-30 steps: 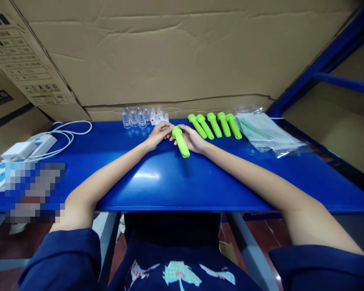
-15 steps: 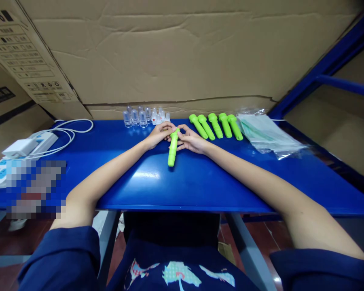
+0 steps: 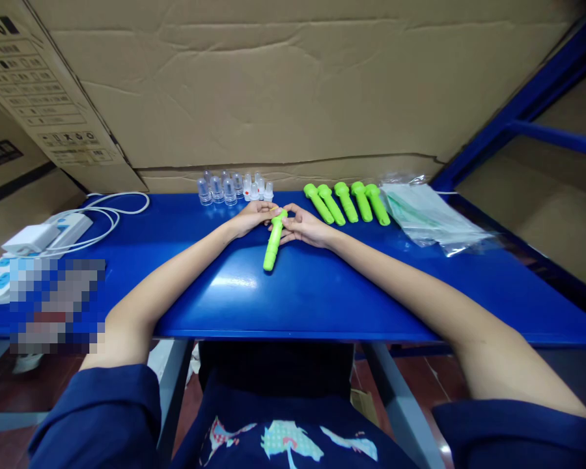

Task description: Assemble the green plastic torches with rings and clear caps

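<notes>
A bright green plastic handle-shaped part (image 3: 273, 241) lies on the blue table (image 3: 293, 293), its thick head pointing away from me. My left hand (image 3: 252, 217) and my right hand (image 3: 306, 227) meet at that head, fingertips pinching it from both sides. The part's long shaft points back toward me and slightly left.
Several more green parts (image 3: 348, 202) lie in a row at the back right, beside clear plastic bags (image 3: 427, 212). Several small clear vials (image 3: 232, 187) stand at the back centre. A white power strip and cable (image 3: 63, 231) sit at the left. Cardboard walls the back.
The green part has swung round in my fingers: its shaft pointed toward me and right, and now points toward me and left. Both hands stayed at its head.
</notes>
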Demonstrator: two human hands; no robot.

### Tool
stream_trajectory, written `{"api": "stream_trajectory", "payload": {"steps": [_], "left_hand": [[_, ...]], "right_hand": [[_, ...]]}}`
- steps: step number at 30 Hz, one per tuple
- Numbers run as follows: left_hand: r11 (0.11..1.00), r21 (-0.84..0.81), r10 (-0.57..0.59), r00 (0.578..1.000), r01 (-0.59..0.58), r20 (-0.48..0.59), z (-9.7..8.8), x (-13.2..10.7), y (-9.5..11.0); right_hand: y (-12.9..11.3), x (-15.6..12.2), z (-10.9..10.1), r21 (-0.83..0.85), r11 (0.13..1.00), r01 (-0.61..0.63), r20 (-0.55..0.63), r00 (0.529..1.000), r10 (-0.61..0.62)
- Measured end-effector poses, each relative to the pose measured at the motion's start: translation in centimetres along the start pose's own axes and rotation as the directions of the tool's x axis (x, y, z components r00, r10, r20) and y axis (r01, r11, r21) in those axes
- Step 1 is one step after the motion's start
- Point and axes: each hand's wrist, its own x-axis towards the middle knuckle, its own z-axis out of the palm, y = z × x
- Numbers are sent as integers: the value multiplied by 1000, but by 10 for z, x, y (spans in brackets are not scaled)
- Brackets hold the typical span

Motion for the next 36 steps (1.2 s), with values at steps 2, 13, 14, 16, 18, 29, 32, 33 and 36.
{"api": "stream_trajectory", "payload": {"steps": [2,13,14,16,18,29,32,33,36], "left_hand": [[999,26,-21,999,20,29,0,-1,3],[1000,-9,-8,1000,8,-22,4,0,4],[1000,-14,-2,999,2,-33,4,0,3],[999,-37,11,999,-13,-44,4,0,2],[998,-51,22,999,-25,-47,4,0,-1],[981,127,157,982,-143,-106,7,0,-3],[934,307,232,964,-183,-130,12,-3,-1],[898,390,267,956,-201,-122,14,-6,0],[774,595,322,944,-219,-70,18,-14,7]], "right_hand": [[-1,0,1,0,1000,-5,8,1000,5],[2,1,-2,-6,1000,0,23,1000,0],[2,1,-2,-5,1000,1,16,1000,-1],[3,1,-2,-2,1000,0,1,1000,0],[4,1,-2,2,1000,-3,-8,1000,3],[6,4,0,19,1000,20,-67,998,-18],[7,5,0,6,999,42,-102,994,-41],[8,5,1,2,998,59,-110,992,-59],[10,5,1,-16,993,114,-119,986,-115]]}}
